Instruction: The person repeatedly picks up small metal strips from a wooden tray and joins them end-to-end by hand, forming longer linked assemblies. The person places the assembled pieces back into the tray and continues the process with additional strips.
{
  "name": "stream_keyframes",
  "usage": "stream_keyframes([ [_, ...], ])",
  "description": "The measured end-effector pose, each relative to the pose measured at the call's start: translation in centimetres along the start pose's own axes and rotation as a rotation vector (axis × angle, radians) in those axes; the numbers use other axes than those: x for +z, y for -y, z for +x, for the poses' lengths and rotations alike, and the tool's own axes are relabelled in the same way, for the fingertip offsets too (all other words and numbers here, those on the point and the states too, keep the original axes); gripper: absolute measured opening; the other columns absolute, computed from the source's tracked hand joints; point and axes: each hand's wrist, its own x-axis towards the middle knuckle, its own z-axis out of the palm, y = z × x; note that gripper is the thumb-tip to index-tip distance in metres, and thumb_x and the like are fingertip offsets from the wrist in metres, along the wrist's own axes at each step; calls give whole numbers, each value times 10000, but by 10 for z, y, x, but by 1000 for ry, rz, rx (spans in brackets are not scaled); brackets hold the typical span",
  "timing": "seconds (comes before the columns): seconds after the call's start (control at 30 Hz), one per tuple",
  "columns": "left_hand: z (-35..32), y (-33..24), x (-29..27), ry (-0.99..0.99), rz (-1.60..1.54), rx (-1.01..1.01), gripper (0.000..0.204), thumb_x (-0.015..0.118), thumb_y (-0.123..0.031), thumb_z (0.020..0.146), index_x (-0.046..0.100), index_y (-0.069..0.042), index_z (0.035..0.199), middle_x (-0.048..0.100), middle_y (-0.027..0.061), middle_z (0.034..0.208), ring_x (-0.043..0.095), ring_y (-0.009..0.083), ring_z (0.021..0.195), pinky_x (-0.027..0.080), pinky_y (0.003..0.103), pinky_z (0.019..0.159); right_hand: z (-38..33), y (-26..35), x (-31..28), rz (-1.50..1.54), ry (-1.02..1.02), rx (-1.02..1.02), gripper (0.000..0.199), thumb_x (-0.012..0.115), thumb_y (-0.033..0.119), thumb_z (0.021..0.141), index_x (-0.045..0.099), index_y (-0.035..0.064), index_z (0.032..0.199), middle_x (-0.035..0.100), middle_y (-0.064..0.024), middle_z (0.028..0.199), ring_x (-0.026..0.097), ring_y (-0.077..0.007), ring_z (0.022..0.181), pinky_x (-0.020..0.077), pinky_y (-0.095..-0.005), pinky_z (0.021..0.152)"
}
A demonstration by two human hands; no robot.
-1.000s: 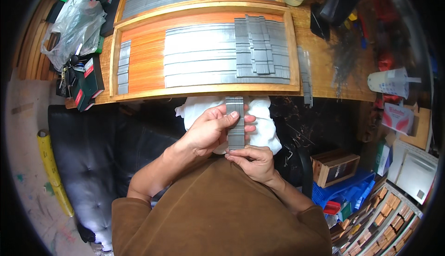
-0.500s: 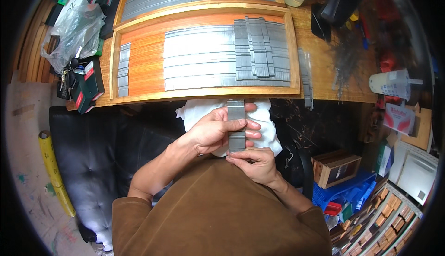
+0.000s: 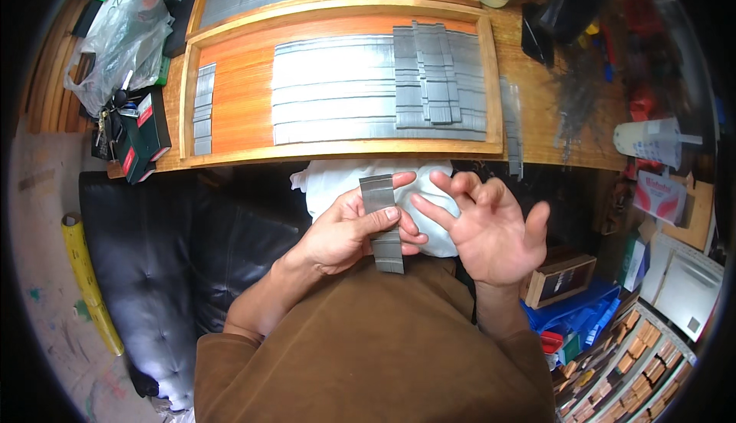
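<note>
My left hand (image 3: 341, 233) is closed round a long row of thin grey metal strips (image 3: 386, 250). The thumb presses across the row's middle, and fingertips show beyond its right side. The row stands roughly upright in the picture, tilted a little. To its right my right hand (image 3: 498, 243) is raised with nothing in it, palm showing and fingers spread. Beyond both hands lies a shallow wooden tray (image 3: 345, 152) with an orange bottom. It holds similar grey metal pieces (image 3: 333, 90) in rows, with a few more stacked (image 3: 437, 78) on its right part.
A second wooden tray (image 3: 307, 0) of grey pieces lies behind. On the table's right are loose metal strips (image 3: 511, 124) and a drink cup (image 3: 648, 141). Keys, dark boxes (image 3: 146, 136) and a plastic bag (image 3: 126, 47) sit left. A white cloth (image 3: 322, 181) lies beneath my hands.
My right hand has let go of the lower end of the metal row, risen to the right and spread its fingers. The row has tilted slightly in my left hand.
</note>
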Motion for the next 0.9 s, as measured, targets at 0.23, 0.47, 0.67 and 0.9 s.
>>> stream_keyframes([
  [0.23,-9,6,1,17,-74,-8,585,572,-132,1106,344,-65,1640,727,158,1060,746,369,1074,630,517,969,21,-19,-8,295,119,57,682,451,625,1074,616,24,1350,506,-228,1546,236,-443,1589,38,-768,1243],
  [0.47,-6,6,-4,56,-125,-44,608,573,-150,1112,311,-62,1653,726,128,1060,748,340,1074,633,488,960,14,-13,-7,216,57,58,636,478,620,1064,645,51,1294,540,-190,1477,239,-432,1582,2,-788,1233],
  [0.67,-5,11,-4,7,-32,1,589,571,-136,1112,331,-42,1642,731,119,1039,752,322,1053,634,451,948,13,-12,-3,232,23,78,619,487,620,1060,659,61,1262,557,-171,1441,243,-423,1578,-21,-802,1224],
  [0.9,-5,15,0,-9,-13,40,577,571,-123,1112,345,-25,1633,735,113,1007,756,303,1029,633,416,925,15,-15,-10,275,102,61,656,443,615,1079,625,38,1332,523,-223,1509,206,-466,1593,23,-771,1242],
])
